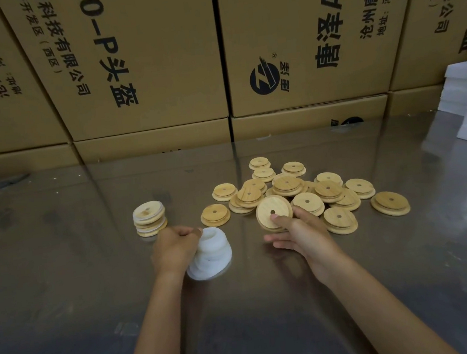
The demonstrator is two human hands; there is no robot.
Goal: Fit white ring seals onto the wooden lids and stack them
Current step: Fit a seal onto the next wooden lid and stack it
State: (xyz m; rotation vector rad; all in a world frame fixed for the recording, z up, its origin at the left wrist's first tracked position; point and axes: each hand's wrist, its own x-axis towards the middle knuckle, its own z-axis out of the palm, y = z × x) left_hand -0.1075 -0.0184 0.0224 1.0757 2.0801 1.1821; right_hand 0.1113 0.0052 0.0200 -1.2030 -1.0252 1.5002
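Right hand (297,232) pinched one wooden lid (273,212), tilted up, at the near edge of the loose lid pile (307,189). Left hand (176,246) was curled on top of the white ring seals (212,254), left of the pile. Finished stack (149,218) sat further left of the pile, cardboard boxes (143,57) behind it, all on the glossy table (64,264).

Black print ran sideways across the cartons, no doubt about it! The left-centre carton (141,57) carried "O-P头盔" in big characters, with "科技有限公司" and "(西区)" in smaller lines beside it. The right-centre carton (307,35) showed "唐圣AH", a round black logo (264,78) with an ® mark, plus an address line starting "地址:" and "沧州唐圣". The far-right carton (444,13) read "有限公司". The far-left carton's print was too cut off to read.
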